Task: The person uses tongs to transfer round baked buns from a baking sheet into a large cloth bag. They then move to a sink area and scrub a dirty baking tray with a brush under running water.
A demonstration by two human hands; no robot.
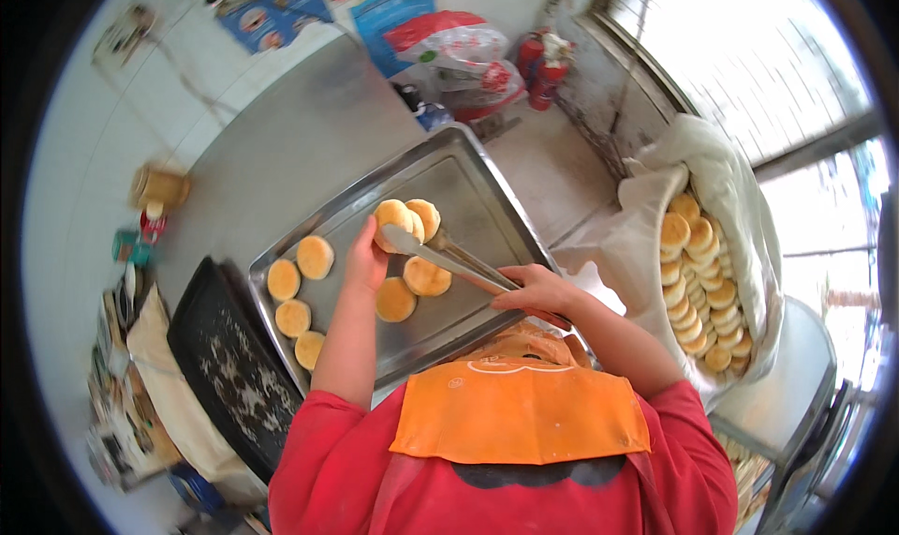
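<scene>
In the head view, my right hand (535, 290) grips the handles of long metal tongs (460, 264). The jaws reach left to a small cluster of round golden breads (393, 217); one jaw crosses in front of them. My left hand (366, 259) holds the cluster from its left side, with part of the fingers hidden behind the bread. Below them is a large rectangular metal tray (484, 226). Two loose round breads (411, 285) lie near its middle. Several more breads (295, 289) lie along its left end, the lowest partly behind my left forearm.
A cloth-lined basket (635, 282) of stacked breads (702, 289) stands at right. Left of the tray sits a black baking pan (232, 366). A metal tabletop (281, 127) extends behind. Plastic bags (463, 57) and red fire extinguishers (544, 71) are by the far wall.
</scene>
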